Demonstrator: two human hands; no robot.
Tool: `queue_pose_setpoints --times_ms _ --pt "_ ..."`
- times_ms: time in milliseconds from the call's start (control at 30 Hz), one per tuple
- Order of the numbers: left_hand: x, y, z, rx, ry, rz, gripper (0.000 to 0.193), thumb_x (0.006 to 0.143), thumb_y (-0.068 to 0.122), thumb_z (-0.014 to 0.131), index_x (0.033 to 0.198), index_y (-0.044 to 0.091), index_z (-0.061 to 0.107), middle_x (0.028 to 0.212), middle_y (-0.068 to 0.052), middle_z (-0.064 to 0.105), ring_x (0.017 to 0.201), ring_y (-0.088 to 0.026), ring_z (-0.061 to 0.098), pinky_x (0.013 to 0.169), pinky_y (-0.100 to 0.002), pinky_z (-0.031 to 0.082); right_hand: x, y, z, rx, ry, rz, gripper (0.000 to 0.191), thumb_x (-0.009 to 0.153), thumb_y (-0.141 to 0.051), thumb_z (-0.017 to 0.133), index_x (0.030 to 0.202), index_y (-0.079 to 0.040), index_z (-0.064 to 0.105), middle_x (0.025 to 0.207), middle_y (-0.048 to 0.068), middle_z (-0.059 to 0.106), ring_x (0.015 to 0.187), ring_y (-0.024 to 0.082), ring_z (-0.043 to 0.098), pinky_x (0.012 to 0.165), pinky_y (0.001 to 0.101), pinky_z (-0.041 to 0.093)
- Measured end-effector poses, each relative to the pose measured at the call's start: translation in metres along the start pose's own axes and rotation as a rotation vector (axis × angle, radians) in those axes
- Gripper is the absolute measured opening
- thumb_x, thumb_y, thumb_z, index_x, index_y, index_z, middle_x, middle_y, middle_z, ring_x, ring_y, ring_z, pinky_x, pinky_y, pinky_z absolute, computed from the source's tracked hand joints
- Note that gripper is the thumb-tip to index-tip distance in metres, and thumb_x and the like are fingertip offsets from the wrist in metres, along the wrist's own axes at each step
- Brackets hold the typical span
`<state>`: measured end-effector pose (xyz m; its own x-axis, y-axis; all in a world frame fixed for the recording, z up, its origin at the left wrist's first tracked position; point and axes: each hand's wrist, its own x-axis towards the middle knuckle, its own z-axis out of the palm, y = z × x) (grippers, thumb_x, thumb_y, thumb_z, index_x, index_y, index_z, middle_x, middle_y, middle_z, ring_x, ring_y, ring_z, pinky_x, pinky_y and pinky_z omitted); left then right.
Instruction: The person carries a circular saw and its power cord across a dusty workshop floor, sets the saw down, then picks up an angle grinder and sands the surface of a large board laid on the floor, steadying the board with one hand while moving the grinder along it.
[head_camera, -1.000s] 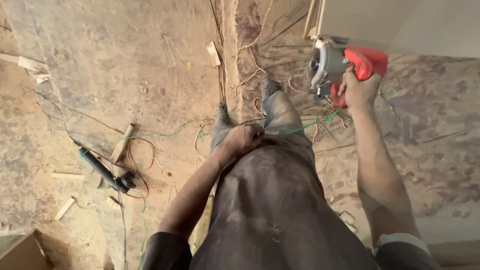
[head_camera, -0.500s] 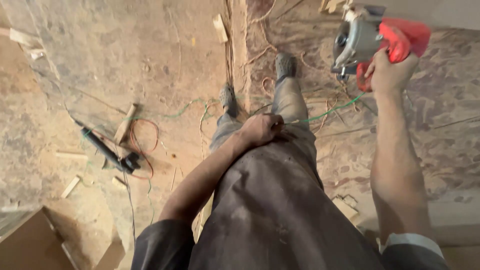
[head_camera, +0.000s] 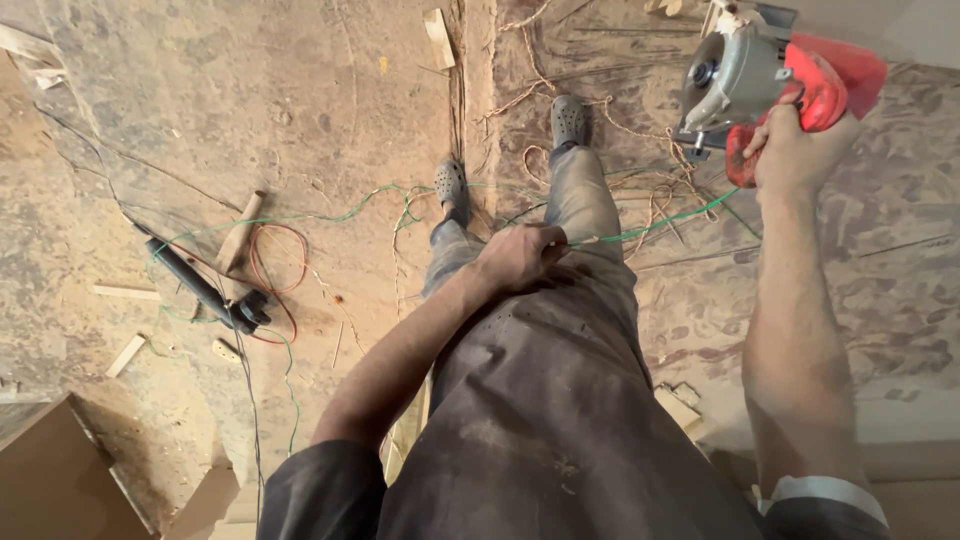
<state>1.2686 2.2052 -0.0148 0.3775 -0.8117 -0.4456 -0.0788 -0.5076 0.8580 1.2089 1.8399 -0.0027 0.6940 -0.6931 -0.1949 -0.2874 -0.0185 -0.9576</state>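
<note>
I look straight down at my own legs and grey shoes on a dusty floor. My right hand is raised at the upper right and grips the red handle of a circular saw with a grey blade guard. My left hand rests in a loose fist on my left thigh and pinches a thin green cord. That cord runs from the fist toward the saw and also trails left across the floor.
A dark power tool with a coiled red wire lies on the floor at left. Wood offcuts lie scattered about, one near the top. Tangled cords lie around my feet. Brown boards sit at the bottom left.
My right hand has lifted the saw higher and further right in view. The camera has tipped so that both shoes show. My left hand has stayed on the thigh.
</note>
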Motion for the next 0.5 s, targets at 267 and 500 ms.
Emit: queue_pose_setpoints --times_ms 267,500 --pt "0.009 0.01 -0.004 0.0 -0.008 -0.033 0.028 0.099 0.036 0.059 0.107 0.012 0.072 0.098 -0.015 0.074 0.093 -0.038 0.07 0.08 -0.047 0.054 0.017 0.001 -0.004 0.002 0.009 0.007 0.022 0.106 0.005 0.054 0.126 0.002 0.064 0.086 0.005 0.061 0.058 0.011 0.056 0.049 0.0282 0.05" --pt "0.01 0.007 -0.002 -0.002 0.0 -0.039 0.028 0.1 0.035 0.059 0.107 0.011 0.072 0.098 -0.015 0.075 0.092 -0.037 0.07 0.079 -0.048 0.054 0.02 0.004 -0.005 -0.012 0.001 0.022 0.005 0.11 0.007 0.055 0.114 0.006 0.059 0.088 0.008 0.061 0.063 0.014 0.057 0.054 0.0304 0.051"
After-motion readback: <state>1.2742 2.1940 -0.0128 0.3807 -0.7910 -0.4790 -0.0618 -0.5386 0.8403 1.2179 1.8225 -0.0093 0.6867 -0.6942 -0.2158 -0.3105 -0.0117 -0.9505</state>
